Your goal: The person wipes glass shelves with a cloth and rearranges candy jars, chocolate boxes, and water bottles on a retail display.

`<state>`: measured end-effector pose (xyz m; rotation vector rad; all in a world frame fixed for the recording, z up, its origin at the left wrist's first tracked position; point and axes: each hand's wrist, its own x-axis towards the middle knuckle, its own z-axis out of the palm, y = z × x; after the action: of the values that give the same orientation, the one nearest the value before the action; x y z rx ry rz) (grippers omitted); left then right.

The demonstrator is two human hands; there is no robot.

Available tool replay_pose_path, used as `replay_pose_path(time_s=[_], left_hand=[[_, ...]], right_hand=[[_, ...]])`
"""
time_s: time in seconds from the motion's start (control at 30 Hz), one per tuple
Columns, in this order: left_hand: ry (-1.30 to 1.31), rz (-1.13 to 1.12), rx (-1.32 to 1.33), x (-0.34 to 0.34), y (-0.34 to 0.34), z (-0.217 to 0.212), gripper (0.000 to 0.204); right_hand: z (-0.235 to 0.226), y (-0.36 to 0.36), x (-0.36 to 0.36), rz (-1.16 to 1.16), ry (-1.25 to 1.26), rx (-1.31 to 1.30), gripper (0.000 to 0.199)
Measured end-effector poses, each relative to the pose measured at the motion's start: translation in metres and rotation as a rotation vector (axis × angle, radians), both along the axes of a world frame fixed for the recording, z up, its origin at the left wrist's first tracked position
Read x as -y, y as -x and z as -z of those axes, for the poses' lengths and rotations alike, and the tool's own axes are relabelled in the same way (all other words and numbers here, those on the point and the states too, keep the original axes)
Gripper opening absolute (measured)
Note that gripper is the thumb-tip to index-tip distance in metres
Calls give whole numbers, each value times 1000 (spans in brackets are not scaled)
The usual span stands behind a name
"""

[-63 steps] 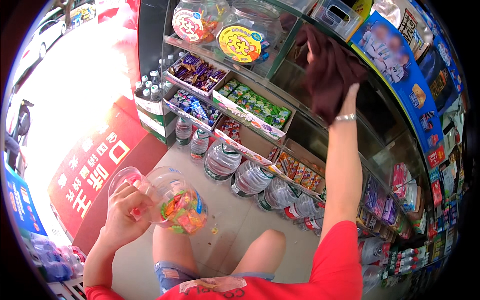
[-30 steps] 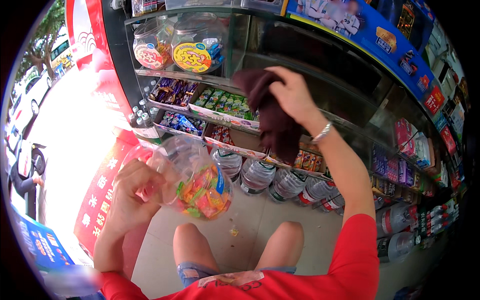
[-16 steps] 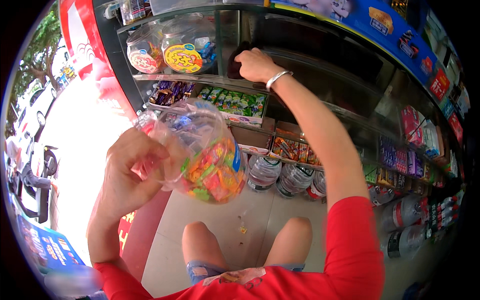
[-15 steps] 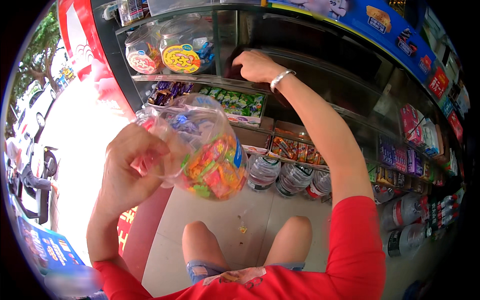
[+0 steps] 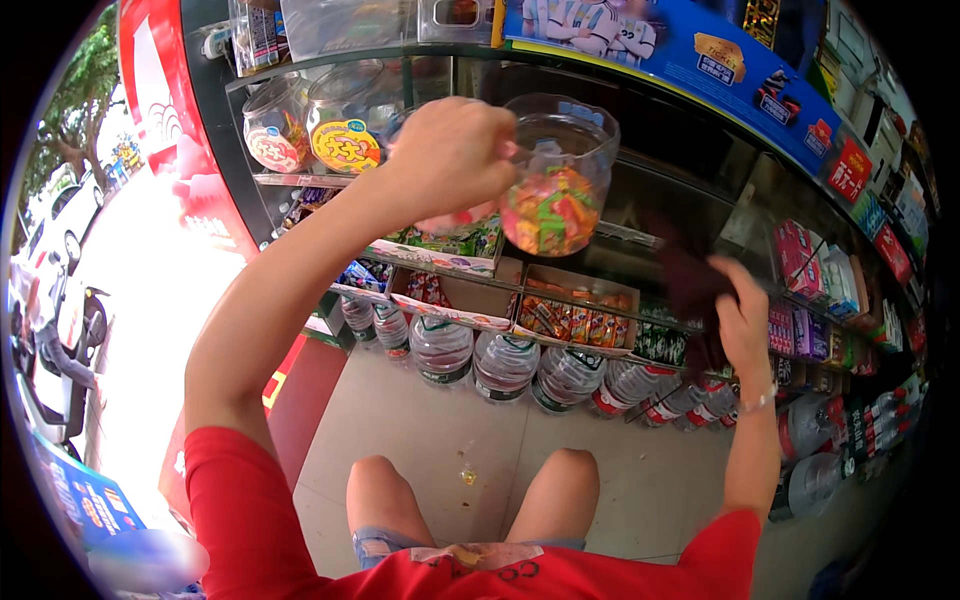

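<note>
A clear plastic jar (image 5: 590, 160) of colourful wrapped sweets is raised at the shelf. My left hand (image 5: 455, 150) is closed on the jar's left side; the exact grip is hidden by the back of the hand. To the right, my right hand (image 5: 742, 325) grips a dark maroon cloth (image 5: 692, 285), which hangs blurred in front of the shelving. Two more clear jars stand on the shelf to the left, one with a pink label (image 5: 275, 148) and one with a yellow label (image 5: 345, 145).
Cardboard trays of wrapped sweets (image 5: 570, 318) fill the lower shelf. Large water bottles (image 5: 440, 350) stand along the floor below. Small boxes (image 5: 800, 255) sit on the shelf at right. A blue poster (image 5: 680, 50) edges the upper counter. My knees (image 5: 560, 490) are below.
My left hand has carried the jar up and right to the shelf. My right hand has drawn back from the shelf and moved right and down with the cloth.
</note>
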<state>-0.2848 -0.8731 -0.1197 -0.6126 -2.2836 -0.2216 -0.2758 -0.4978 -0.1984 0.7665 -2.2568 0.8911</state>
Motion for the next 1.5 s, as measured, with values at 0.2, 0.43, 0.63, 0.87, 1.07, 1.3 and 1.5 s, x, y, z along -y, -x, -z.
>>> replay_pose_path(time_s=[0.2,0.43,0.63,0.87,1.07,1.3,1.5], left_hand=[[61,-48,20,-17,59,-6,21],[179,13,-186,10,101,14,19],[196,-135,161,-9,71,1,21],[274,-256,-160,23,77,15,60],[85,196,-205,-6,-40,83,44],[-54,190,363,7,-70,216,42],[-179,36,102,1,-31,219,55]], right_hand=[[42,-63,-27,25,74,239,39],[73,-59,-20,-63,255,388,40],[83,-53,-20,-31,241,451,44],[103,-40,-12,-161,611,729,44],[147,-46,-51,-103,967,922,45],[170,-48,-49,-90,947,845,45],[131,-19,-37,-192,1010,744,37]])
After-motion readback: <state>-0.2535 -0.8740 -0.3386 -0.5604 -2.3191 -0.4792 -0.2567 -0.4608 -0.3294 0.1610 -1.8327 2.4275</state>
